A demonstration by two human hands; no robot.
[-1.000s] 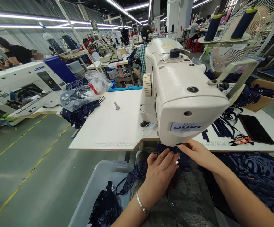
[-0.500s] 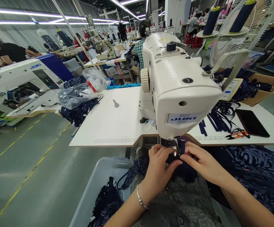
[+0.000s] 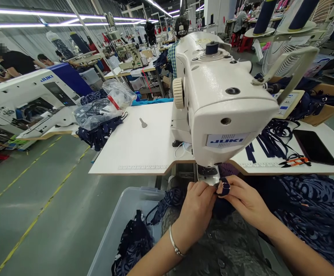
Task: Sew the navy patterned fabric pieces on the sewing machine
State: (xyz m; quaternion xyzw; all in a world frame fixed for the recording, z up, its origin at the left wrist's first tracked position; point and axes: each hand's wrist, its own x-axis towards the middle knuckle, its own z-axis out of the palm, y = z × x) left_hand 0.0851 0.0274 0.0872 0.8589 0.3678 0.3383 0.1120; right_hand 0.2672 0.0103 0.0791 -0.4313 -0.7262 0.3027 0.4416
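Just below the needle end of a white sewing machine (image 3: 227, 103), both hands meet at a dark navy garment. My left hand (image 3: 198, 209) is closed, its fingertips pinching the dark fabric; the exact grip is hidden behind the hand. My right hand (image 3: 249, 201) is closed on a navy strap (image 3: 225, 187) with a shiny metal fitting, looped against its fingers. The metal sewing plate (image 3: 209, 177) lies right beyond the fingertips. Patterned navy fabric (image 3: 313, 211) spreads to the right of my right forearm.
A clear plastic bin (image 3: 112, 226) holding navy garments (image 3: 134, 245) stands at lower left. On the white table (image 3: 144, 147) lie a flat metal piece (image 3: 143, 123), navy strips (image 3: 267, 143), orange thread snips (image 3: 295, 161) and a phone (image 3: 314, 147). A bagged bundle (image 3: 98, 115) sits at left.
Both hands have drawn back slightly from the needle area. The strap, upright by the needle before, now curls against my right fingers, and the sewing plate shows more. The view has shifted slightly.
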